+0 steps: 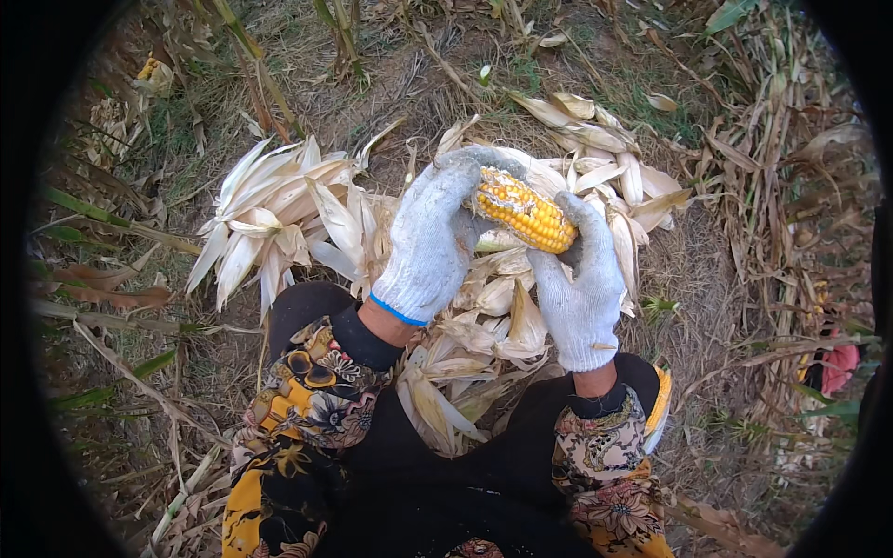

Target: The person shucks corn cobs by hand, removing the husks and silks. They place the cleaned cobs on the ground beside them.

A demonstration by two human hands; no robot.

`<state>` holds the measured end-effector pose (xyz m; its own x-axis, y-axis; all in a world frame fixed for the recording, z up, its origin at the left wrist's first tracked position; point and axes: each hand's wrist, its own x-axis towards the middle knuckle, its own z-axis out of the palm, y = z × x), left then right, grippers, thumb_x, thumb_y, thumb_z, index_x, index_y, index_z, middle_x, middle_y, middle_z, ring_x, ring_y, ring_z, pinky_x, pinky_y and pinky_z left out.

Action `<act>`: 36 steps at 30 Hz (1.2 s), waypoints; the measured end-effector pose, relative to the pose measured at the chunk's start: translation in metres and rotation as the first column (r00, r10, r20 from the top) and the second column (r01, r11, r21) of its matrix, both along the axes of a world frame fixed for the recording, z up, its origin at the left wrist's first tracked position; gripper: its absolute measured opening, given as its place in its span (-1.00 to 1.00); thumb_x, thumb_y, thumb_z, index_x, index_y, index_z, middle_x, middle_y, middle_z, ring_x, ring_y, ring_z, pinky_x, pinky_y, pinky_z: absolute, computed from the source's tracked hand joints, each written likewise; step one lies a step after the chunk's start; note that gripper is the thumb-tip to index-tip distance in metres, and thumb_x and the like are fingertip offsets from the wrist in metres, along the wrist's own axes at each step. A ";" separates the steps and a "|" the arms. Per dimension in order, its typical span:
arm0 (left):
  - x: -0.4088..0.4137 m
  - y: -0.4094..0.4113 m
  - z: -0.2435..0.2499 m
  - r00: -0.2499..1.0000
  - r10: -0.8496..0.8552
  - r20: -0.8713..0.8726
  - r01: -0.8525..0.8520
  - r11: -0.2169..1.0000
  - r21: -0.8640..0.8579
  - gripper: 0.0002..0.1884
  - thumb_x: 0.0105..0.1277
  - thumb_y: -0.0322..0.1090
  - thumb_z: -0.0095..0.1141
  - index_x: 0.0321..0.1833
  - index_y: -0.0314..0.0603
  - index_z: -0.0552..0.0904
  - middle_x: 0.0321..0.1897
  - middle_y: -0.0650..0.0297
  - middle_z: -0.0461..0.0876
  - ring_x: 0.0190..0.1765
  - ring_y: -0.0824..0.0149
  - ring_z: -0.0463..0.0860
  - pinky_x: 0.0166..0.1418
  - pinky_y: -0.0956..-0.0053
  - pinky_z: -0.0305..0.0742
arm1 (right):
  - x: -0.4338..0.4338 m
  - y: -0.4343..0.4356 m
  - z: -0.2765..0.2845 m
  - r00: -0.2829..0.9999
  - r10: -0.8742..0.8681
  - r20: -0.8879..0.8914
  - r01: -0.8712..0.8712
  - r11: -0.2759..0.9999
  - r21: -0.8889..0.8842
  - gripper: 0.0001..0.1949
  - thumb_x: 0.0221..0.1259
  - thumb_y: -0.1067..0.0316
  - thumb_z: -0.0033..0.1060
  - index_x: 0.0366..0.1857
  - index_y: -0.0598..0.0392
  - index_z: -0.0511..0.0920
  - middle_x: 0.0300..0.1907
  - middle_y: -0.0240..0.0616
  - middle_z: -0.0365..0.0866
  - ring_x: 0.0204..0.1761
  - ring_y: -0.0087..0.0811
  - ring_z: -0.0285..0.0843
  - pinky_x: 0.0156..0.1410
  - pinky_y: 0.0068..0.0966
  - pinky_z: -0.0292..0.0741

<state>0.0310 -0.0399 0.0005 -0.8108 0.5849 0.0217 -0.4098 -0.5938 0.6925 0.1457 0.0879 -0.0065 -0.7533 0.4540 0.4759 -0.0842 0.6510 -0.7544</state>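
Note:
A yellow ear of corn [527, 213], its kernels bare and streaked with whitish matter, is held between my two hands. My left hand [436, 230], in a pale knit work glove with a blue cuff edge, grips the ear's upper left end. Around the lower right end close the thumb and fingers of my right hand [582, 279], gloved alike and dirty at the fingertips. Dry corn husks [499, 293] lie in a heap below the ear, between my legs. The palm sides of both gloves are mostly hidden.
More husks spread to the left [268, 216] and right [628, 174]. Another ear [659, 401] lies beside my right knee. A partly husked ear [150, 73] is at the upper left. Green and dry corn stalks [118, 223] stand at the left; dry leaves [767, 174] border the right.

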 end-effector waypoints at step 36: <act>-0.037 -0.017 -0.026 0.977 -0.192 -0.095 0.141 0.911 -0.387 -0.67 0.44 -0.33 0.10 0.19 -0.32 0.52 -0.28 0.35 0.56 -0.39 0.52 0.49 -0.36 0.67 0.44 | 0.199 0.104 -0.005 0.831 -0.555 0.025 0.420 0.599 -0.681 -0.40 0.31 0.36 0.23 0.39 0.37 0.30 0.06 -0.03 0.65 -0.17 -0.38 0.73 -0.14 -0.51 0.72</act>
<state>-0.0060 -0.0571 -0.0255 -0.7060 0.6963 -0.1293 -0.3726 -0.2099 0.9040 0.3443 0.1922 -0.0118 -0.2622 0.9648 0.0203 -0.0707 0.0017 -0.9975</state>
